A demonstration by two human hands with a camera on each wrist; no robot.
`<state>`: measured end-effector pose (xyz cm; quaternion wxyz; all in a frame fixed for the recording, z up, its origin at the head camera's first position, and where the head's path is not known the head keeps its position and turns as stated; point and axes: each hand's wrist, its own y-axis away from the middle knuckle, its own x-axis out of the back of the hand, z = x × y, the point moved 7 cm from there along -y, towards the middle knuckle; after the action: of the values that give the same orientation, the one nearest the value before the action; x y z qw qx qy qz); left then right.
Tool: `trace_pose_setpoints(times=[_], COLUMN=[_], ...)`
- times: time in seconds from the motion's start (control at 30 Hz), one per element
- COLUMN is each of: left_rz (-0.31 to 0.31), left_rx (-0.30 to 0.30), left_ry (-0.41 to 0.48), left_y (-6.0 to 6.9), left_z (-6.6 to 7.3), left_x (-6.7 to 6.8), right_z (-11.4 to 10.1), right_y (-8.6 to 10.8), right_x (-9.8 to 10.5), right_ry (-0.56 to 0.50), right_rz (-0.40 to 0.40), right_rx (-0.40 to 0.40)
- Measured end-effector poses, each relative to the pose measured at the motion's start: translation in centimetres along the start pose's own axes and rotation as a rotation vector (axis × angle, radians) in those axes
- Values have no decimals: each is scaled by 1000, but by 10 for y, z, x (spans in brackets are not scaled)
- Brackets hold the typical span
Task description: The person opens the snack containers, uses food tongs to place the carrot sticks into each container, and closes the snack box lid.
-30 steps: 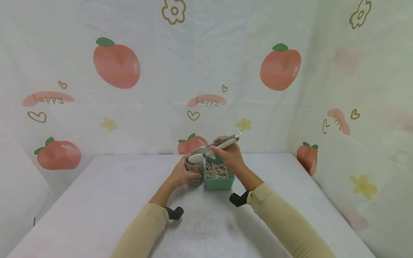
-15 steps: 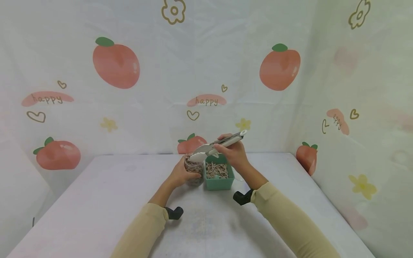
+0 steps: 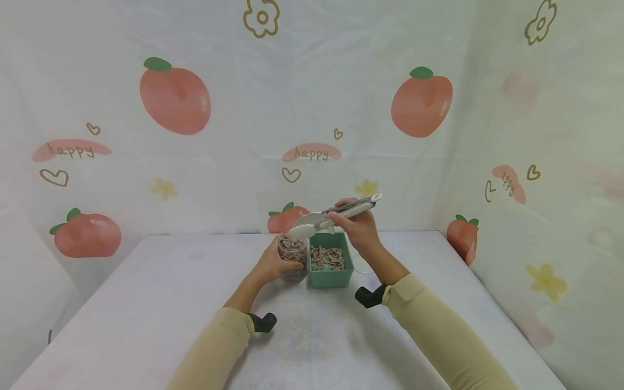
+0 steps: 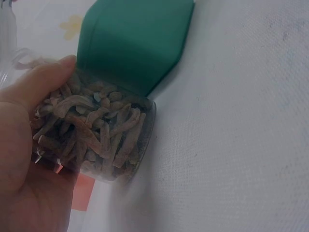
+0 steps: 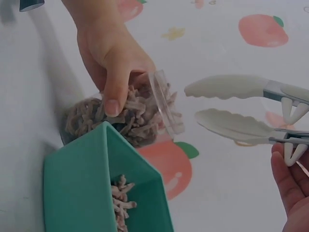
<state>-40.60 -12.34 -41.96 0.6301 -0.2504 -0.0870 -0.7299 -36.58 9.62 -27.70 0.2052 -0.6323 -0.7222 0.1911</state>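
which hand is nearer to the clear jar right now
Left. The left hand is wrapped around the side of the clear jar. The right hand is apart from the jar, raised and off to its right, holding the tongs.

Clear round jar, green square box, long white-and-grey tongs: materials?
Clear round jar: glossy glass or plastic; brown strips show through.
Green square box: probably opaque plastic, low-sheen; smooth, evenly coloured walls.
Long white-and-grey tongs: arms seem partly metal, by their grey sheen; matte white heads, maybe silicone or plastic.
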Motion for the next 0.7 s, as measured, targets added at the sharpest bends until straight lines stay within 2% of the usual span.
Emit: trace_pose_setpoints(times=[0.1,0.37,0.7], left_rz=[2,-8,-8], left_rx=[-1,3,3], left_ry=[-1,6,23], left_y=[0,1,1], left_z=[1,2,1], left_x=[0,-1,-1], right_z=[-11,1,1], right_y=[3,5,6], right_x=[-2,-13,-22], right_ry=[12,-31,37], right_rz=[-5,-29,-44], right_rx=[-17,-60,-56])
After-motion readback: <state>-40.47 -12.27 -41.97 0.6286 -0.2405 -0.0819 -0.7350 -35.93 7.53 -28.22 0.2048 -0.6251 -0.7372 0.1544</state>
